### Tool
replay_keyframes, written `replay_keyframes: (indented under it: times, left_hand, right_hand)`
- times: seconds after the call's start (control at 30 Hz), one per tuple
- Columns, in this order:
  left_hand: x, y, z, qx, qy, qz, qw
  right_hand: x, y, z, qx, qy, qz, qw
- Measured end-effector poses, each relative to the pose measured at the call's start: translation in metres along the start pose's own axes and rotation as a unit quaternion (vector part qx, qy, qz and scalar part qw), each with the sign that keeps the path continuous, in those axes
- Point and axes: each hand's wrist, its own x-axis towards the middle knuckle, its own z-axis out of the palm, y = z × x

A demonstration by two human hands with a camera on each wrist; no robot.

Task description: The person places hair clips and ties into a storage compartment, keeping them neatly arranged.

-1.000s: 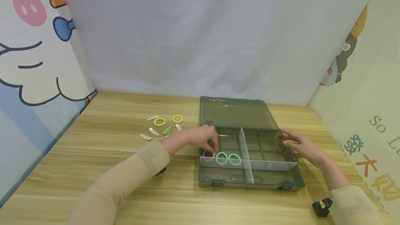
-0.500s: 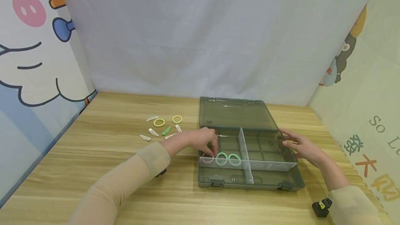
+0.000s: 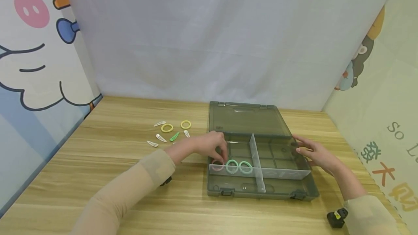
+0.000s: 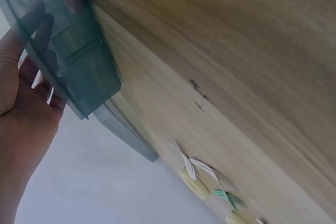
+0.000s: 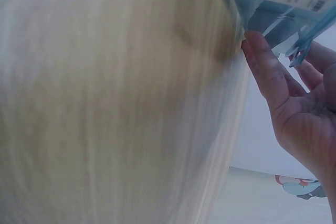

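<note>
In the head view a grey see-through box (image 3: 284, 195) lies with its lid (image 3: 248, 119) folded back. My left hand (image 3: 212, 146) reaches over its left wall, and the fingertips pinch a pink ring (image 3: 217, 165) standing against the long white divider (image 3: 285, 173). Two mint-green rings, one (image 3: 232, 167) beside the pink one and another (image 3: 245, 167) to its right, lean in the same compartment. At the box's right wall rests my right hand (image 3: 318, 155), fingers spread; the right wrist view shows the hand (image 5: 304, 108) touching the box's side.
Left of the box lie two yellow rings (image 3: 167, 128) (image 3: 185, 124), several white hair clips (image 3: 161, 137) and a green clip (image 3: 174, 136). A black device (image 3: 336, 217) is by the right sleeve. Behind the wooden table (image 3: 114, 126) hangs a pale cloth.
The left hand stays at the pink ring, which sits slightly lower and more to the left than a second ago. The right hand has hardly moved.
</note>
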Motion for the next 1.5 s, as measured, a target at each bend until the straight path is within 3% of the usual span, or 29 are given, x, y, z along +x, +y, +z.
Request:
replay_keyframes:
  times: [0.17,0.4,0.67,1.07,1.27,1.5]
  left_hand:
    - [-0.005,0.001,-0.005,-0.007,0.013,0.001,0.9999]
    - [-0.012,0.007,-0.015,-0.028,0.02,-0.023,0.9992]
    - [-0.025,0.005,-0.028,-0.046,0.052,-0.042,0.9967]
    - [-0.05,-0.009,-0.045,-0.062,0.102,-0.081,0.9895]
    - [-0.064,-0.019,-0.051,-0.086,0.136,-0.099,0.982]
    - [-0.079,-0.035,-0.055,-0.079,0.177,-0.137,0.9714]
  right_hand:
    - [0.0,0.0,0.0,-0.002,-0.003,0.001,1.0]
    - [0.0,0.0,0.0,-0.002,-0.001,0.002,1.0]
    - [0.0,0.0,0.0,-0.003,-0.002,0.004,1.0]
    - [-0.001,-0.001,0.0,-0.001,0.001,0.012,0.9999]
    - [-0.002,-0.002,0.001,-0.004,0.002,0.011,0.9999]
    - [-0.001,-0.002,0.001,-0.001,0.003,0.01,0.9999]
